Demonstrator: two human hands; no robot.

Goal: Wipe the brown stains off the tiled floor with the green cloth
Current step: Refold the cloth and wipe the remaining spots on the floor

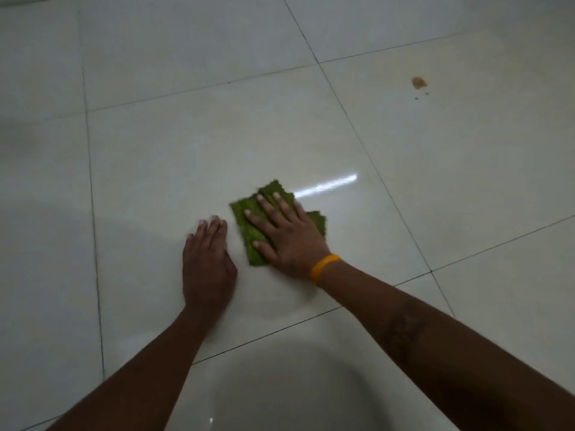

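A folded green cloth lies flat on the pale tiled floor near the middle of the view. My right hand, with a yellow wristband, presses on the cloth with straight spread fingers. My left hand rests flat on the bare tile just left of the cloth, fingers straight and together. A brown stain with a few small specks below it sits on the tile at the far right, well away from the cloth.
Dark grout lines divide the glossy tiles. A bright light reflection streaks the floor right of the cloth. A dark shadow covers the tile at the bottom middle.
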